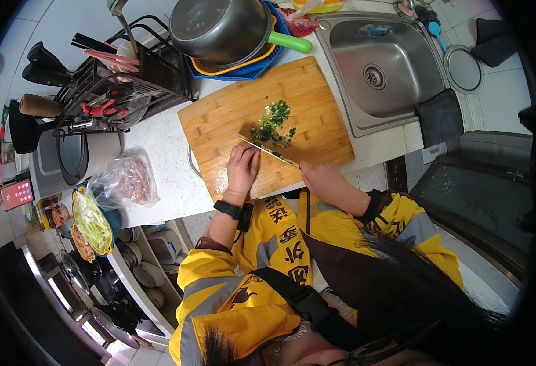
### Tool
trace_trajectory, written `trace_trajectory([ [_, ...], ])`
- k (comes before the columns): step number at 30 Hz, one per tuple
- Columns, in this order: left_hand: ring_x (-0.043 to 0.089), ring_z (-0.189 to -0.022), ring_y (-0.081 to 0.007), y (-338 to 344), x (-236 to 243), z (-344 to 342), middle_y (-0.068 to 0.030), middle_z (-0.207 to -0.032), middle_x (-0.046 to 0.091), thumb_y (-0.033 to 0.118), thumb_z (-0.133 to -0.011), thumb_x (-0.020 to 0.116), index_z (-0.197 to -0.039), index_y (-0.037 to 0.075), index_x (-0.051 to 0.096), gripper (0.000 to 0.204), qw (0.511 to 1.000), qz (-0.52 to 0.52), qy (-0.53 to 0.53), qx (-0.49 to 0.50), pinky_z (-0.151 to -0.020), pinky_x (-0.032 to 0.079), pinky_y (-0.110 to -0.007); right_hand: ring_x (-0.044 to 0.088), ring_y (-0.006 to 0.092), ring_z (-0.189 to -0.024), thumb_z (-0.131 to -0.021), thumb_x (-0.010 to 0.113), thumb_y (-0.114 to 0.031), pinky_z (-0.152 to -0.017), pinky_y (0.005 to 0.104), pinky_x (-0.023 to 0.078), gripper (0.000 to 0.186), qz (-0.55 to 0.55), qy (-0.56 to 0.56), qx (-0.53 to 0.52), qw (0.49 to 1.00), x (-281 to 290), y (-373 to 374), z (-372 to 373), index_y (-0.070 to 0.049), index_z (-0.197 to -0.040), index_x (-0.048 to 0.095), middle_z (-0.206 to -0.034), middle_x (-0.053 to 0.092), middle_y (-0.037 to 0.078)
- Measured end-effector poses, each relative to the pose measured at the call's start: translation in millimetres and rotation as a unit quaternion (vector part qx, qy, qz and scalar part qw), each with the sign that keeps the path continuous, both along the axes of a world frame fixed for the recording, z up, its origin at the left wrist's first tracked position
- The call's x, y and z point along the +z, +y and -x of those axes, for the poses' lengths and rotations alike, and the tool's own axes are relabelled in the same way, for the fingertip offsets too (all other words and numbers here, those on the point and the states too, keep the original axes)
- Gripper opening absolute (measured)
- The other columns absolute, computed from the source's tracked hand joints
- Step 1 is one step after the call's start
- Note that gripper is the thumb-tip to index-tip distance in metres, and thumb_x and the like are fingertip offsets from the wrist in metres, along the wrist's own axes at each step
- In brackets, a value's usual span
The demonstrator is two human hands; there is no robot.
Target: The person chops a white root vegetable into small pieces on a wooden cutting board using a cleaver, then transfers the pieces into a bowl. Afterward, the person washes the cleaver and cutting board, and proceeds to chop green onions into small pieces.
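Observation:
My right hand (328, 183) is closed round the handle of a kitchen knife (257, 145), whose blade slants up and to the left over a wooden cutting board (213, 122). Just below the blade rests my left hand (243, 163), fingers curled down against the board. Whatever lies beneath those fingers is hidden. Beyond the knife, chopped scallions (274, 121) form a small loose heap, with some bits close to the blade.
A grey pot (219, 30) with a green handle lies upside down on baskets behind the board. On the right is a steel sink (396, 55). To the left stand a utensil rack (152, 67), a plastic bag of meat (135, 180) and a basket of cut leafy vegetable (94, 222).

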State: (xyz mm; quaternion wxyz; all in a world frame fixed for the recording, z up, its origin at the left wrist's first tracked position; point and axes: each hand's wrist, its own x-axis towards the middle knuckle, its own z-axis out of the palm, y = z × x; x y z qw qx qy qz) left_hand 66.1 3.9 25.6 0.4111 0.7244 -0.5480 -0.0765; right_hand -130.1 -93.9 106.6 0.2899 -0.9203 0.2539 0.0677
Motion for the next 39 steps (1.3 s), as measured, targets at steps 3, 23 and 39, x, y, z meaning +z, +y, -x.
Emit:
trace_trajectory([
  [3, 0.055, -0.084, -0.0303, 0, -1, 0, -0.0125, -0.09, 0.058, 0.001, -0.073, 0.065, -0.082, 0.0, 0.061, 0.009, 1.0, 0.003, -0.001, 0.001, -0.073, 0.046, -0.036, 0.056, 0.0369, -0.055, -0.086, 0.048, -0.014, -0.051, 0.0485, 0.043, 0.011, -0.03, 0.052, -0.014, 0.998, 4, 0, 0, -0.004, -0.09, 0.046, -0.057, 0.055, 0.018],
  [23, 0.055, -0.088, -0.0295, 7, 2, 1, -0.0124, -0.096, 0.057, 0.003, -0.074, 0.067, -0.09, 0.0, 0.06, 0.017, 1.0, 0.003, 0.017, 0.003, -0.078, 0.045, -0.035, 0.056, 0.0371, -0.055, -0.086, 0.046, -0.014, -0.049, 0.0471, 0.044, 0.01, -0.022, -0.03, -0.02, 0.999, -4, 1, -3, -0.003, -0.086, 0.045, -0.059, 0.057, 0.018],
  [39, 0.055, -0.087, -0.0293, 9, -2, -2, -0.0128, -0.094, 0.058, 0.005, -0.075, 0.066, -0.087, 0.001, 0.061, 0.014, 1.0, -0.001, 0.004, -0.013, -0.076, 0.046, -0.036, 0.058, 0.042, -0.065, -0.086, 0.045, -0.012, -0.057, 0.0508, 0.045, 0.013, -0.111, -0.045, -0.084, 0.989, -25, -4, -25, 0.0, -0.09, 0.046, -0.064, 0.058, 0.022],
])
